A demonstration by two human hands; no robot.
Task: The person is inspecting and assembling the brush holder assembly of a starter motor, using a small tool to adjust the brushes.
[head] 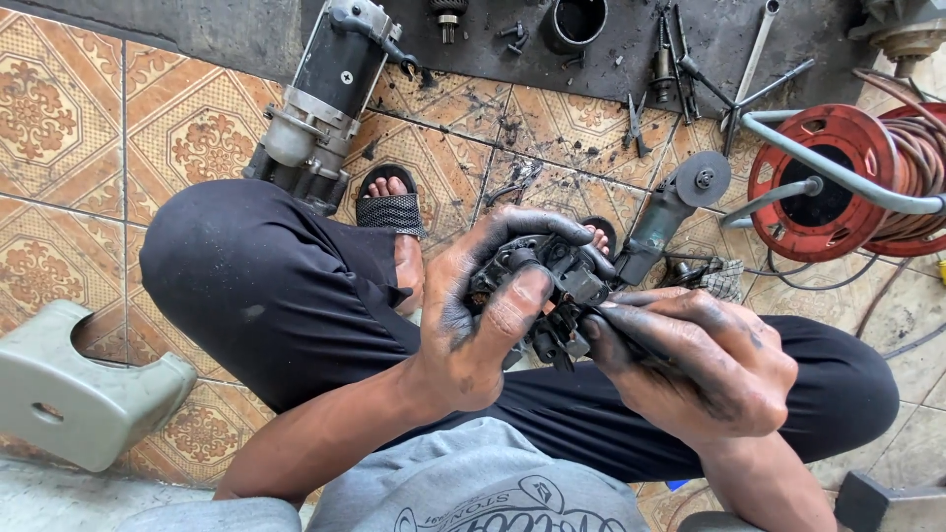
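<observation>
My left hand (483, 315), black with grease, wraps around a small dark metal assembly (552, 281) with brushes and wires, held above my knees. Its thumb presses on the front of the part and its fingers curl over the top. My right hand (700, 360), equally greasy, pinches the lower right side of the same assembly with its fingertips. Much of the part is hidden by my fingers.
A large starter motor (320, 103) lies on the patterned tile floor at the upper left. An angle grinder (670, 202) lies beyond my right knee. A red hose reel (838, 182) stands right, loose tools (680, 69) lie on the dark strip, and a grey stool (74, 389) sits left.
</observation>
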